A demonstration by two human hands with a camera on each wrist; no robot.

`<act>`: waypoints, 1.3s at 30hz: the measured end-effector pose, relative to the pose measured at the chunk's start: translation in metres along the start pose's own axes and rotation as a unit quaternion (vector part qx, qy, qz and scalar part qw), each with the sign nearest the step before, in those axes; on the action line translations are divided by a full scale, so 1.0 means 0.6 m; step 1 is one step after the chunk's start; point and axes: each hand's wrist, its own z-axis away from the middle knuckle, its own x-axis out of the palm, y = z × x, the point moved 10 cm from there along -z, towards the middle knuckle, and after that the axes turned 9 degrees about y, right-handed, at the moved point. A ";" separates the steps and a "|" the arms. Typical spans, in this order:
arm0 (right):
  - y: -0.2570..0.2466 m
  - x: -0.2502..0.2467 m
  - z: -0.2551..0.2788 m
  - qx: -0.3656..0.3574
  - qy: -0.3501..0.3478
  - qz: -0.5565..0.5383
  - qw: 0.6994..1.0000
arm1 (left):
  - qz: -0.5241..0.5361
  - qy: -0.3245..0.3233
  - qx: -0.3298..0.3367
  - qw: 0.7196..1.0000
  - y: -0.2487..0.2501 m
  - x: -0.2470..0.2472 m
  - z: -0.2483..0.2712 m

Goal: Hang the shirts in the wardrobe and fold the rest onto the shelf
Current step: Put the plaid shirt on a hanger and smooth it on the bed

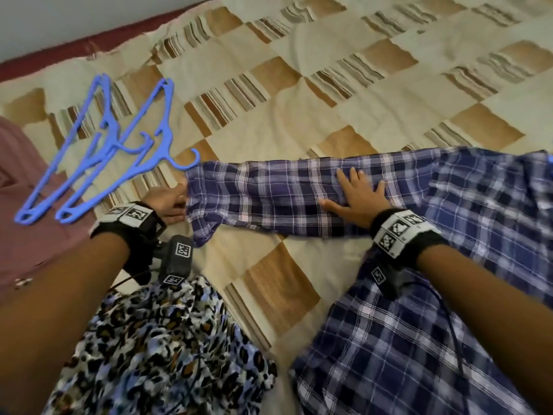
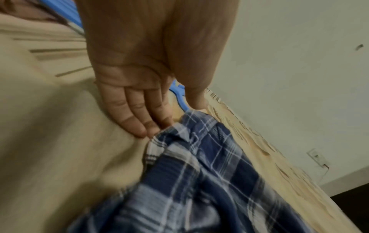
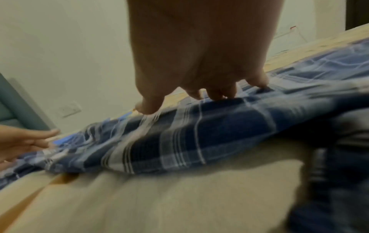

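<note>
A blue-and-white plaid cotton shirt (image 1: 419, 235) is spread on a beige checked bedspread (image 1: 299, 85); its sleeve is pressed flat by the right hand (image 1: 356, 199), fingers straight, and touched at the cuff by the left hand (image 1: 167, 202), fingers extended. Two blue plastic hangers (image 1: 101, 148) lie beside the cuff. A leopard-print garment (image 1: 167, 348) is seen nearby.

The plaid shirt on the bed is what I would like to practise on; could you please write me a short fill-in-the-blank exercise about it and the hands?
1. The right hand lies flat, fingers spread, on the sleeve of the ____ shirt.
2. The left hand touches the sleeve's ____ end.
3. The hangers beside the sleeve are ____ in colour.
4. The number of hangers on the bedspread is ____.

Missing words: plaid; cuff; blue; two
</note>
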 end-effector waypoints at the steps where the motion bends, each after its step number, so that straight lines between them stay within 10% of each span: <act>1: -0.003 0.000 -0.005 -0.001 0.008 0.008 1.000 | -0.006 -0.011 -0.002 1.000 0.000 0.009 0.005; 5: -0.018 0.026 -0.008 -0.016 0.025 0.056 0.998 | -0.075 -0.122 -0.044 0.989 -0.057 0.054 0.034; 12: -0.021 0.030 -0.010 -0.008 -0.013 0.065 0.998 | -0.194 -0.026 0.254 0.947 -0.001 -0.039 0.036; 16: -0.018 0.040 -0.009 -0.004 -0.031 0.079 0.996 | -0.148 -0.143 0.064 0.977 -0.050 -0.053 0.017; 21: -0.017 0.046 -0.011 0.006 -0.032 0.076 0.997 | -0.071 -0.001 0.046 0.996 0.008 -0.051 0.013; 28: -0.017 0.048 -0.009 0.026 -0.065 0.068 0.995 | -0.384 -0.038 0.082 0.919 0.031 0.011 0.062; 34: -0.016 0.051 -0.008 0.029 -0.095 0.063 0.993 | -0.064 0.054 0.211 0.974 0.071 -0.033 0.038; 39: -0.017 0.055 -0.009 0.022 -0.088 0.066 0.994 | -0.002 -0.046 0.218 0.975 0.035 -0.025 0.066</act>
